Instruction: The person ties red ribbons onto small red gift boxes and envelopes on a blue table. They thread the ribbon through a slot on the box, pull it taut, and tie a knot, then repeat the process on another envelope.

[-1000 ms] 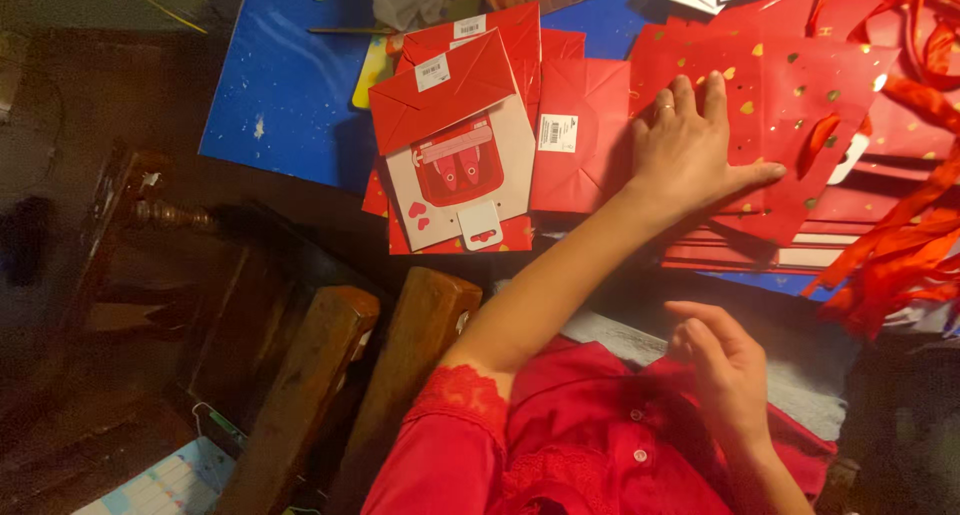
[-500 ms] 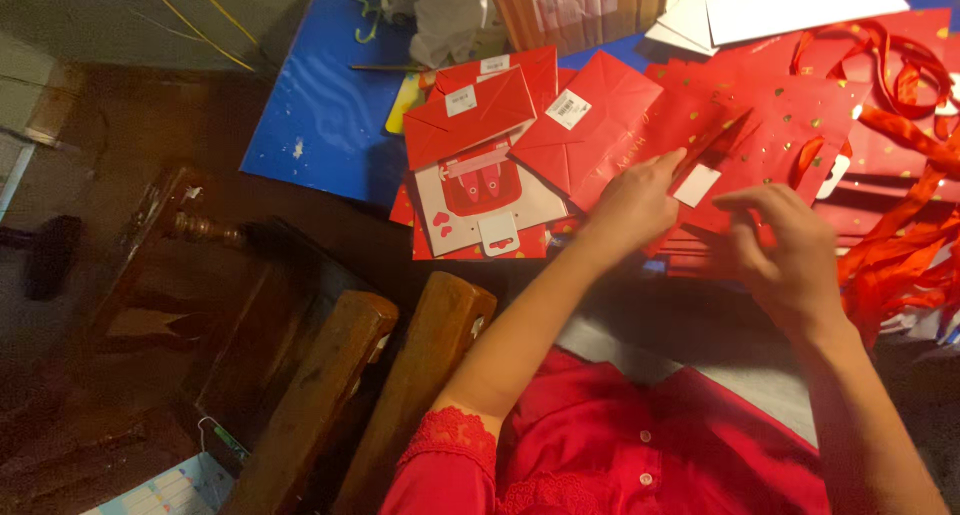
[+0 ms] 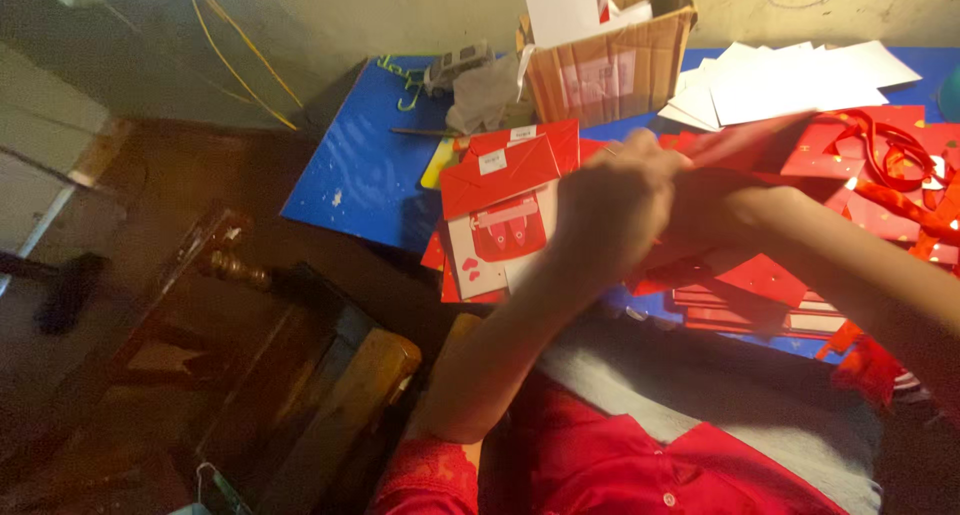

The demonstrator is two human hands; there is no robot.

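Two hands were raised together over the blue board (image 3: 370,175), and both of them were on the same red paper sheet (image 3: 760,140). Left hand (image 3: 615,200) was curled around the near end of this sheet, fingers bent and closed on it, back of the hand toward the camera. Right hand (image 3: 725,210) was just beside it, touching it, and its fingers also were folded on the sheet, though motion blur hid how tightly. From the hands the sheet pointed up and to the right, above the board and not lying on it.

Only the head view was there, so all places are told from the blue board. At the middle of it, just left of the left hand, lay a pile of red envelopes (image 3: 500,165) on a white card with a red pocket shape (image 3: 505,240). On its far edge stood a cardboard box (image 3: 610,65) with white cards inside. To the right of the box was a heap of white paper sheets (image 3: 790,80). On the right part of the board lay red ribbons (image 3: 890,165) and, near its front edge, a flat stack of red cards (image 3: 760,305). Off the left side of the board stood dark wooden furniture (image 3: 300,375).
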